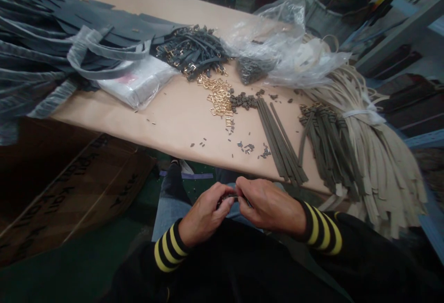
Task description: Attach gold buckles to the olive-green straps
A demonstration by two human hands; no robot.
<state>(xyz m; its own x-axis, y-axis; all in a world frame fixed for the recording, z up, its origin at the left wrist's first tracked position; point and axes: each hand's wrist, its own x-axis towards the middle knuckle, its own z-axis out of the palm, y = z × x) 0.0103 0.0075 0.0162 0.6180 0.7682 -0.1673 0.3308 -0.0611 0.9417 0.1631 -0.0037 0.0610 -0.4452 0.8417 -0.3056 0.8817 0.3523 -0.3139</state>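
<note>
Because the left hand [204,215] and right hand [268,203] close over it, the small dark piece [229,197] with a glint of metal is mostly hidden. The fingers [243,185] of both hands pinch it above the lap, and its exact form can't be made out. Beyond them, at 12 o'clock, the table [173,125] carries scattered gold buckles [218,97] and dark strap strips [280,141]. A bundle of beige straps [374,164] lies at 2 o'clock, its ends blurred. A cardboard box [58,192] sits on the green floor [69,270] at 9 o'clock.
</note>
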